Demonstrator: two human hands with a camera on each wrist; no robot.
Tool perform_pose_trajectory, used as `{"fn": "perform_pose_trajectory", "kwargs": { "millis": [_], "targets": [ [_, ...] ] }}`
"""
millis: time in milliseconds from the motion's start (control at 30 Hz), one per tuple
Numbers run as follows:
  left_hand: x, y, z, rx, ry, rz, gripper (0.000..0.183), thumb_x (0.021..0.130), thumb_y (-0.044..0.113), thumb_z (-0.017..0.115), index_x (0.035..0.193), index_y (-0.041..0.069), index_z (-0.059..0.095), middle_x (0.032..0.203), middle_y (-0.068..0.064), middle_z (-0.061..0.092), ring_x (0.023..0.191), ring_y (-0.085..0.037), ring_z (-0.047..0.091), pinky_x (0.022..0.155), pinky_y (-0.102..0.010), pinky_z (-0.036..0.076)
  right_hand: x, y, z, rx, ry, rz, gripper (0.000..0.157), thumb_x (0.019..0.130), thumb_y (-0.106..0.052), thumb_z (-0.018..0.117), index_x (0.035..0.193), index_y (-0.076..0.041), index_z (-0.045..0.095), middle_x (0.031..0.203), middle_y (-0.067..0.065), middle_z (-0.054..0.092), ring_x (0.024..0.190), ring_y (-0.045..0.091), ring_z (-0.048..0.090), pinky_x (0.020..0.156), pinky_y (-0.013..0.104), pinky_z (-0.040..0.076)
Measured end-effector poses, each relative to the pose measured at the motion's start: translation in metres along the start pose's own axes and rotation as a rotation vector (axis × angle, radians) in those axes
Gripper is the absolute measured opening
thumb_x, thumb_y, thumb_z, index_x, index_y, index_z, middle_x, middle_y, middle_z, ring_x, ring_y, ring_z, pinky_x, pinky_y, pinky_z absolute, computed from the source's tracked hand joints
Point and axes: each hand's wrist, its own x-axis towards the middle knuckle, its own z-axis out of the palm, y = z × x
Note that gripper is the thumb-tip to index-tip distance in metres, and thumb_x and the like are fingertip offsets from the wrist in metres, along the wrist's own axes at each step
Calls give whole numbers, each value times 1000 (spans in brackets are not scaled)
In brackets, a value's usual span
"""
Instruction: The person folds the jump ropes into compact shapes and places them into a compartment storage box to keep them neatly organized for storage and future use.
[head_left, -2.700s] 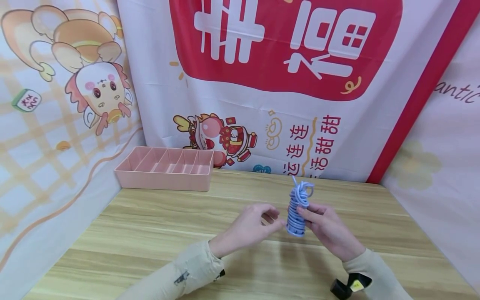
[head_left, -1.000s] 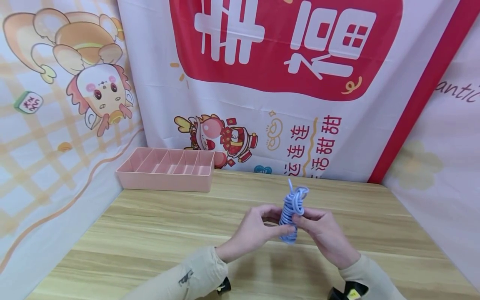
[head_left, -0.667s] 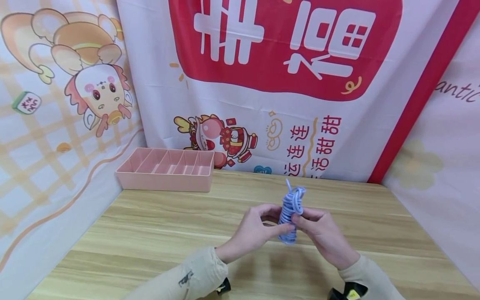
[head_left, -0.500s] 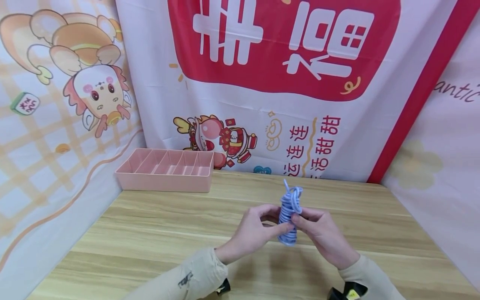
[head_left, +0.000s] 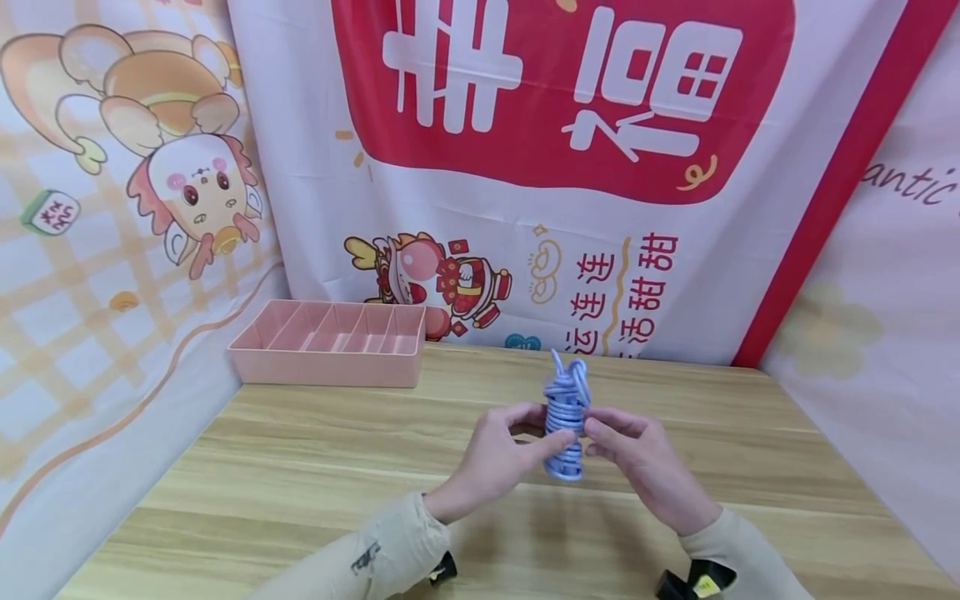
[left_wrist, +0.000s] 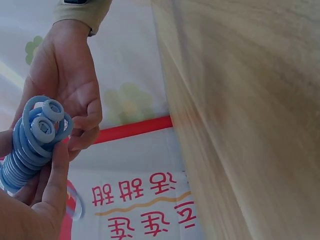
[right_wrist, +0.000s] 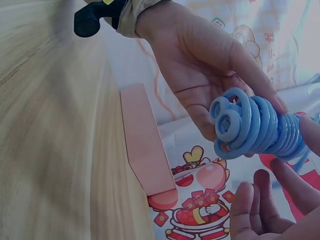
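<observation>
A light blue cord (head_left: pixel 564 421), wound in tight coils with loops at its top, stands nearly upright above the table; it looks like a bundled jump rope. Two round, cap-like ends (right_wrist: pixel 229 124) show at its bottom in the wrist views. My left hand (head_left: pixel 491 454) grips the bundle low on its left side, thumb across the front and fingers behind. At the bundle's right edge is my right hand (head_left: pixel 648 462), its fingers loosely bent and its thumb tip right beside the coils. In the left wrist view the right palm (left_wrist: pixel 75 90) faces the bundle.
A pink divided tray (head_left: pixel 326 368) stands at the back left of the wooden table (head_left: pixel 300 475). Printed cloth hangs along the back (head_left: pixel 465 200) and both sides. Each wrist carries a small black camera (head_left: pixel 675 586).
The left hand reached the bundle and took hold of it. The bundle moved left and turned more upright, while the right thumb slid from its front to its right edge.
</observation>
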Motion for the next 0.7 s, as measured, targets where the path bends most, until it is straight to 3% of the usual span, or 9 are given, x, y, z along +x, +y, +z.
{"fn": "perform_pose_trajectory", "kwargs": {
  "millis": [333, 700],
  "targets": [
    [4, 2, -7, 8, 25, -49, 36, 85, 35, 79, 111, 11, 73, 94, 3, 72, 86, -15, 69, 75, -30, 56, 1, -3, -3, 16, -7, -11, 35, 98, -18, 64, 124, 5, 63, 120, 13, 65, 113, 30, 56, 91, 39, 50],
    [13, -4, -38, 117, 57, -49, 40, 86, 42, 76, 111, 11, 74, 95, 6, 72, 87, -13, 68, 74, -30, 57, 2, -5, -6, 13, 15, -8, 36, 98, -21, 64, 123, 6, 63, 119, 13, 65, 110, 26, 58, 90, 38, 51]
  ]
}}
